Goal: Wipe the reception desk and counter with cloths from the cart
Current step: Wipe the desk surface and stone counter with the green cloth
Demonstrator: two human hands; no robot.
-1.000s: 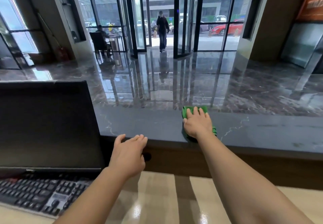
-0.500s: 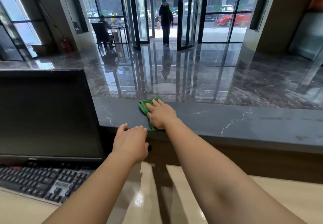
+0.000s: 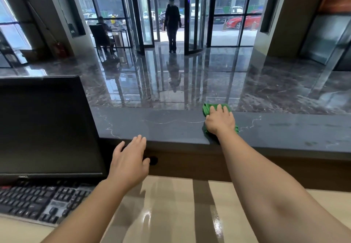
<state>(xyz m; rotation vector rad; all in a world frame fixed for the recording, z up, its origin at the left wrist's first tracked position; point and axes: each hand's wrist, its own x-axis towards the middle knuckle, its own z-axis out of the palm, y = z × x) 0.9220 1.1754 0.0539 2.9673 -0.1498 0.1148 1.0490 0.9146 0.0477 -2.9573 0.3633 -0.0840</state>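
Note:
A green cloth (image 3: 207, 109) lies on the dark grey marble counter (image 3: 161, 125), near its far edge. My right hand (image 3: 219, 121) presses flat on the cloth with fingers spread and mostly straight; most of the cloth is hidden beneath it. My left hand (image 3: 131, 161) hovers open, fingers extended, in front of the counter's brown front panel and above the light wooden desk (image 3: 171, 214). It holds nothing.
A black monitor (image 3: 45, 127) stands at the left on the desk, with a black keyboard (image 3: 38, 203) in front of it. Beyond the counter is a glossy marble lobby floor, a person at the revolving door (image 3: 171, 24) and another seated at the left.
My right hand has slid the green cloth back to the right along the counter, after reaching left half a second ago. My left hand has stayed roughly in place.

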